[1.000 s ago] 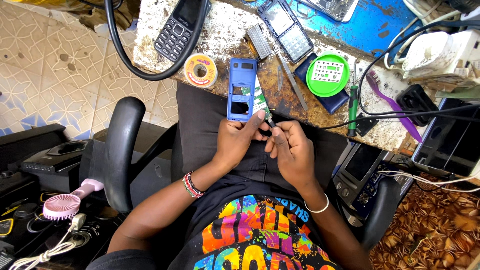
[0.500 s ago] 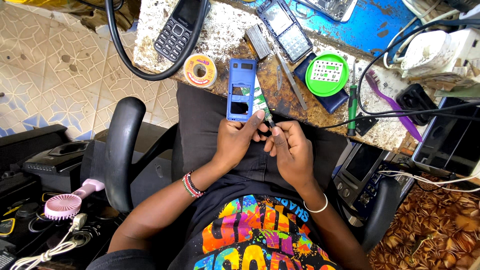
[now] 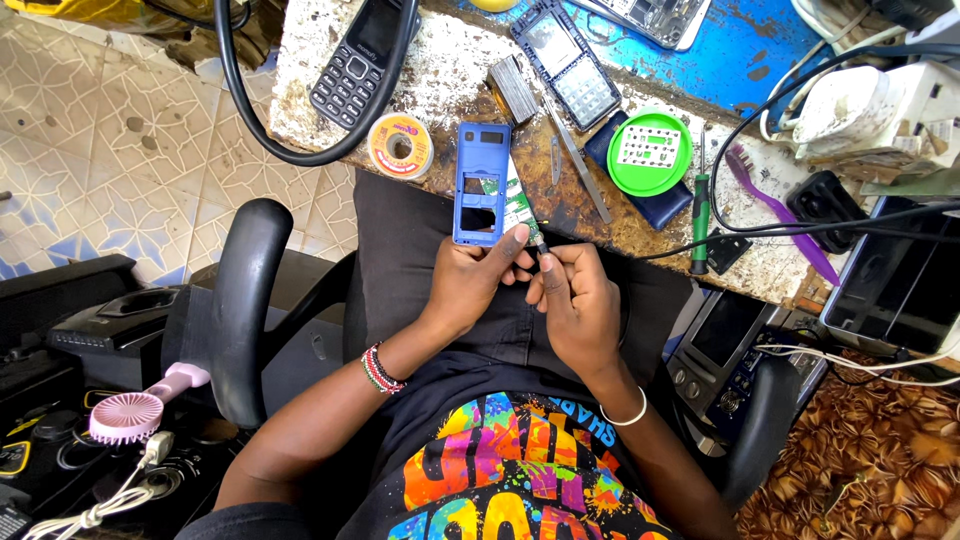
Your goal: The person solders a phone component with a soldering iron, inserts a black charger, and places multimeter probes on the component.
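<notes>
My left hand [image 3: 470,280] pinches the green board [image 3: 516,205] at the bench [image 3: 440,75] edge, beside the blue frame [image 3: 479,184]. My right hand [image 3: 578,300] grips a thin tool at the board's lower end. I judge I'm working it loose; next needs gentle, steady prying.

Keypad phone [image 3: 358,60] at top of counter [image 3: 440,90], small dark screen, black body. Open phone frame [image 3: 566,62] beside it, greyish screen above keypad. Dark rectangular screen [image 3: 898,285] at right edge. Small dark device screen [image 3: 722,330] below counter edge.
</notes>
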